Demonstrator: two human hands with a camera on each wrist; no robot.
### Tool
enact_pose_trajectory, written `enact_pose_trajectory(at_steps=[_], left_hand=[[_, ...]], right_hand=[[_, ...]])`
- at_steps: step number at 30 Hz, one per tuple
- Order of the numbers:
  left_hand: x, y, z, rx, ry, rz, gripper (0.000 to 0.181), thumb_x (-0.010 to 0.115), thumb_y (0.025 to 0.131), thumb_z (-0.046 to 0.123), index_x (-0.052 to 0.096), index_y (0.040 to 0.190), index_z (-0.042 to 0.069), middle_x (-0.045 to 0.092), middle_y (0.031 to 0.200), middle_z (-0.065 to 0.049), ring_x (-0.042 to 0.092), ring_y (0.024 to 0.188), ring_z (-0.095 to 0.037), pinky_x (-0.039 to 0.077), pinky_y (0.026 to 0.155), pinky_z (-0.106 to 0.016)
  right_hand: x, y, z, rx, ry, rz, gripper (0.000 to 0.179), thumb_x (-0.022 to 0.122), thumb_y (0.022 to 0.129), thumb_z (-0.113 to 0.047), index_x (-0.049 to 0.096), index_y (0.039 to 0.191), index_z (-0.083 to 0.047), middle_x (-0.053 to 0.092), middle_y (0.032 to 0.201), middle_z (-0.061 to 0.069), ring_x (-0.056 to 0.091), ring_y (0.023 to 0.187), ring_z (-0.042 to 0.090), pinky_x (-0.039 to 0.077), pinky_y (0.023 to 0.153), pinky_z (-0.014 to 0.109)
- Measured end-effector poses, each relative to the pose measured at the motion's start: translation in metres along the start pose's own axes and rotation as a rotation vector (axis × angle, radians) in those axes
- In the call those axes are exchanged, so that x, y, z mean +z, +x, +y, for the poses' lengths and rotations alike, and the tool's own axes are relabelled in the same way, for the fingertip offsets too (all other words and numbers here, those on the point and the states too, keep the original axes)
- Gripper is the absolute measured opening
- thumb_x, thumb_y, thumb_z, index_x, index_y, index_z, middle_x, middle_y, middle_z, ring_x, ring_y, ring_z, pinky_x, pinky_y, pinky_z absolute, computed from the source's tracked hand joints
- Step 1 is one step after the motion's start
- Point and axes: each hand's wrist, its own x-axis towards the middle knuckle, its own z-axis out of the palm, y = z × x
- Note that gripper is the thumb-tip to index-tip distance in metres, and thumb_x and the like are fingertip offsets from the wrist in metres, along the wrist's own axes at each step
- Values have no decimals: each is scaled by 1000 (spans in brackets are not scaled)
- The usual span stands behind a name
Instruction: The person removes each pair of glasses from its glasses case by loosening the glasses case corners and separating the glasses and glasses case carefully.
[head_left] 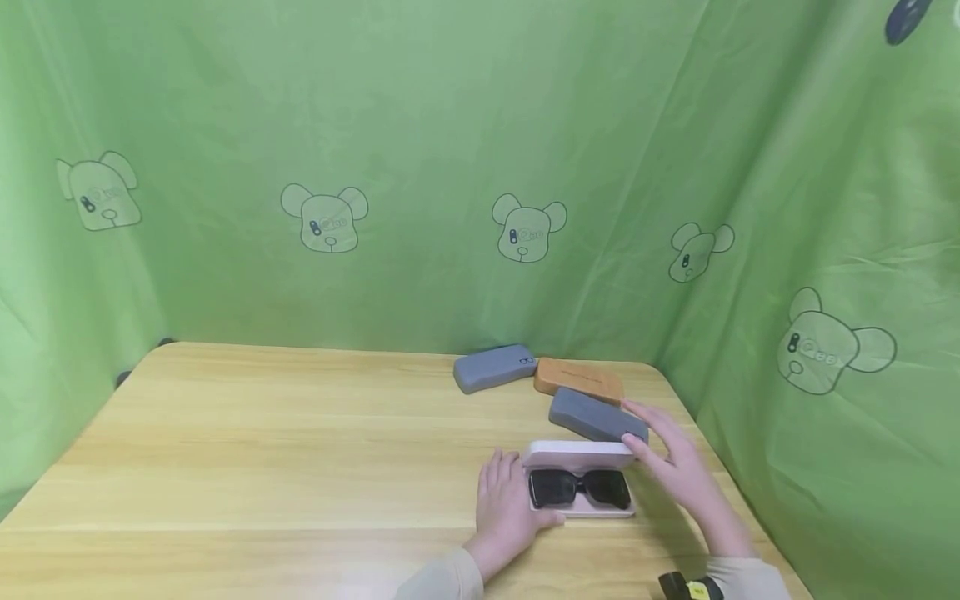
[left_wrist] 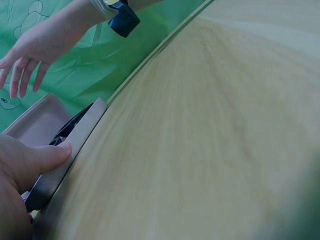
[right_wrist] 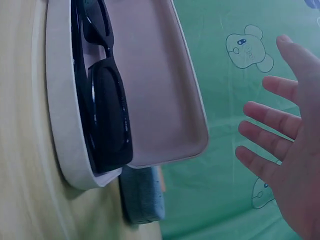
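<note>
inside the open pale pink case (head_left: 600,513) lie the dark sunglasses (head_left: 607,488), lenses facing the person, with the case's lid (head_left: 579,450) raised along its back edge. at the case's left end, the left hand (head_left: 504,508) holds it, thumb against the front wall and fingers running along the side. to the right of the case hovers the right hand (head_left: 678,471), fingers spread, gripping nothing and apart from the lid. just behind the case sits a dark grey case (head_left: 592,414), close behind that lid; in the head view the right hand's fingertips overlap its right end, and whether they touch it i cannot tell. farther behind the pink case comes an orange-brown case (head_left: 577,377), and beyond it to the left a blue-grey case (head_left: 491,369), both shut. under the pink case spreads the wooden table (head_left: 262,450), and well behind it hangs a green curtain (head_left: 427,108) printed with bear heads (head_left: 529,229). nearer the person than the case, a black device (head_left: 674,586) sits on the right wrist.
</note>
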Motion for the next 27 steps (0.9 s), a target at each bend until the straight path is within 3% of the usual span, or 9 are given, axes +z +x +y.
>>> enact_pose_trajectory(at_steps=[3,7,9,11,15,20,27], left_hand=[[-1,-1,1,-2,3,-5,98,84,62,54,49,136,-1,51,141,-13,37,140,-35,28,119,-51],[-1,-1,1,1,14,-5,98,84,62,55,49,135,-1,51,141,-13,38,140,-34,29,119,-51],[0,-1,1,3,21,-2,97,83,62,55,49,135,0,51,141,-12,38,140,-34,29,119,-51],[0,-1,1,4,18,0,96,83,62,55,50,134,0,51,141,-12,38,140,-34,29,119,-50],[1,-2,1,6,17,1,96,83,63,55,50,134,-1,51,140,-12,38,140,-34,29,119,-50],[2,-2,1,6,25,6,95,83,62,55,51,133,0,52,139,-12,39,139,-34,30,118,-51],[3,0,-1,7,47,10,96,83,62,56,51,133,0,52,139,-11,39,139,-33,30,118,-49]], right_hand=[[-2,0,-5,-37,-24,17,53,70,87,-12,54,138,-15,56,136,18,39,126,-6,40,103,61],[-3,0,-13,-77,-40,35,56,74,82,-11,57,135,-17,58,132,17,47,123,8,40,98,68],[-3,0,-16,-101,-66,44,57,76,79,-12,58,133,-17,60,131,15,49,121,12,42,101,59],[-2,-1,-18,-135,-90,55,57,78,77,-11,60,131,-14,61,128,14,51,119,16,41,109,39],[3,-6,-20,-238,-117,77,57,81,71,-11,63,125,-9,64,121,13,54,113,21,24,109,5],[10,-17,-23,-334,-114,75,48,82,68,-11,68,114,-10,67,112,10,56,107,17,24,110,3],[22,-27,-25,-346,-95,17,40,83,69,-12,71,107,-11,68,108,3,59,103,14,30,107,2]])
